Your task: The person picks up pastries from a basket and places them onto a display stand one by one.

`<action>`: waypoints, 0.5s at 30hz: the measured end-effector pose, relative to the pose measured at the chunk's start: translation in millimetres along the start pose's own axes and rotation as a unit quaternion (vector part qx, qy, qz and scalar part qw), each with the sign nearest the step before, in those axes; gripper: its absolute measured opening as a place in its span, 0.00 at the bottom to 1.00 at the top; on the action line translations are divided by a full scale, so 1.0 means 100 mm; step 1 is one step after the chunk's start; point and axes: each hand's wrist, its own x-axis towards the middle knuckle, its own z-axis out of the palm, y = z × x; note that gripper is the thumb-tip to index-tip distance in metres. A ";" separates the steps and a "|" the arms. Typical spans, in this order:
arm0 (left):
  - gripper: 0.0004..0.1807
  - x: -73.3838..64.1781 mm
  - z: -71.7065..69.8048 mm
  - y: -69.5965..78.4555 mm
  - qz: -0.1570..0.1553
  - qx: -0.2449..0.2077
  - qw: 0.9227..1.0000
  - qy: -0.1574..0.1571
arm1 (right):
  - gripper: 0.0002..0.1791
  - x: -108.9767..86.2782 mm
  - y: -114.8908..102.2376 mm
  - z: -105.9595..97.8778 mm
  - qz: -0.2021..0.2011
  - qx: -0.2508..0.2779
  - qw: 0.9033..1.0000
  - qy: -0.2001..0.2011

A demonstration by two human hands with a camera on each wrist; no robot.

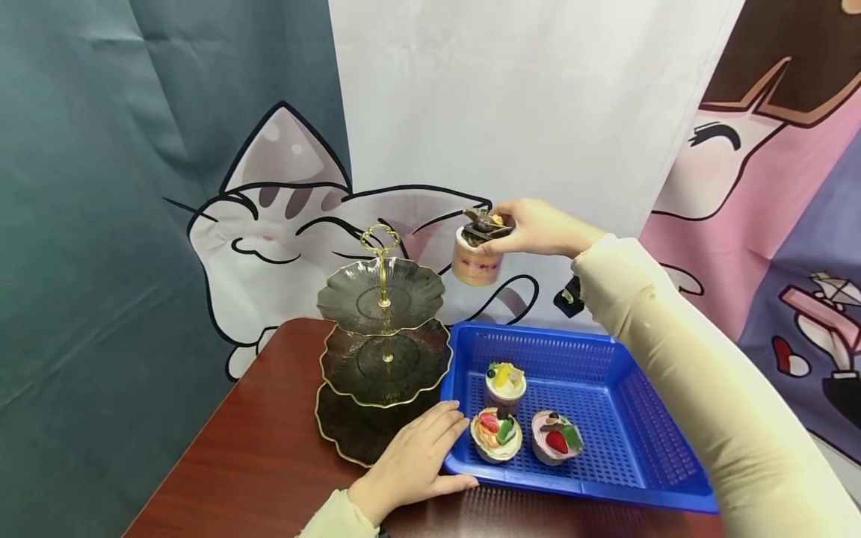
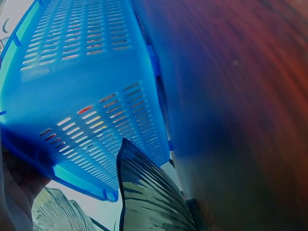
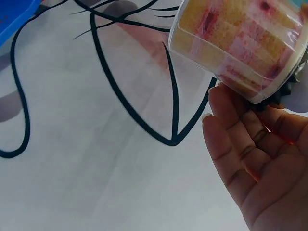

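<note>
While the right hand (image 1: 528,228) pinches the dessert cup (image 1: 476,267) by its topped end, just right of centre in the head view, its layered side is left largely uncovered; the left hand (image 1: 420,456), fingers extended, rests at the left edge of the blue basket (image 1: 538,347), lower centre, perhaps steadying it. The right sleeve (image 1: 659,336) slants up from the lower right.

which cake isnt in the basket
The dark-topped cake, held up in the right grip; the other three cakes sit in the blue basket.
</note>
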 end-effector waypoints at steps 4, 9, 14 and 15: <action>0.39 -0.02 0.01 0.00 -0.001 0.001 1.000 -0.002 | 0.23 0.12 -0.06 0.04 -0.003 0.008 1.000 0.005; 0.38 -0.01 0.03 0.00 0.005 0.004 1.000 0.007 | 0.22 0.25 -0.16 0.08 -0.003 0.018 1.000 0.003; 0.38 0.00 0.02 0.01 0.004 0.004 1.000 0.012 | 0.22 0.37 -0.26 0.14 -0.013 0.019 1.000 0.004; 0.38 0.00 0.02 0.01 0.004 0.005 1.000 0.012 | 0.22 0.40 -0.29 0.16 -0.017 0.018 1.000 0.004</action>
